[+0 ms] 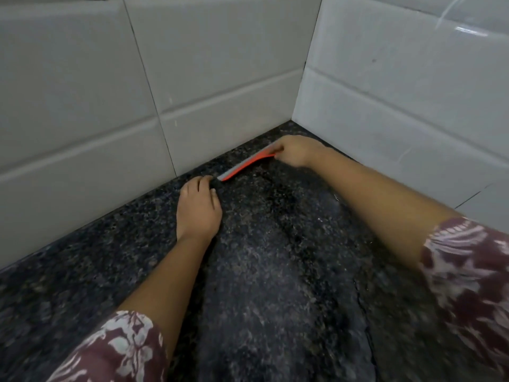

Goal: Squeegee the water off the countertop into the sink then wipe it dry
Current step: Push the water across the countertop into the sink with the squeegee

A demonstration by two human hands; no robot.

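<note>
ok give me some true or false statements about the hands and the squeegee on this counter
1. The right hand holds the orange squeegee. True.
2. The squeegee lies by the front edge of the countertop. False: it is at the back, along the tiled wall near the corner.
3. The left hand rests on the countertop. True.
4. A sink is in view. False: none shows.
5. The left hand holds a cloth. False: it holds nothing.

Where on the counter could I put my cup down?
The dark granite countertop is bare on the left, between the left hand and the white wall tiles. Between the forearms it is bare too, but looks wet. The far corner is crowded: the right hand holds the orange squeegee there.
</note>
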